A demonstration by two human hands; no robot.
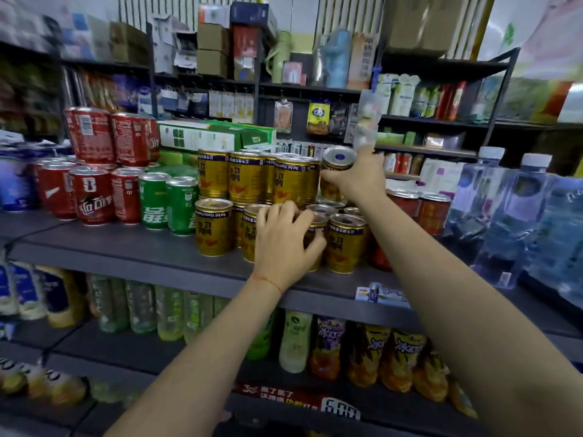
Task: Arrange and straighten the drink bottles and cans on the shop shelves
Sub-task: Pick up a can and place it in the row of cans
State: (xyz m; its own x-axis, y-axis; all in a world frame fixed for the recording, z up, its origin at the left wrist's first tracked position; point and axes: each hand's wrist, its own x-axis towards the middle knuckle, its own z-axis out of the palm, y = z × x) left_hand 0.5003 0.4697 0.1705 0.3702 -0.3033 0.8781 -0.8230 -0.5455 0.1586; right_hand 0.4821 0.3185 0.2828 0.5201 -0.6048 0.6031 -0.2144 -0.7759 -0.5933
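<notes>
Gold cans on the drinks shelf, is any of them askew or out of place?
Yes. The gold can in the right hand is tilted, its top facing the camera, at the right end of the upper tier. The other gold cans stand upright.

1. Both forearms are bare; no sleeves are visible.
2. The left wrist wears a thin red string bracelet (266, 280).
3. No rings or watch show on the hands.
</notes>
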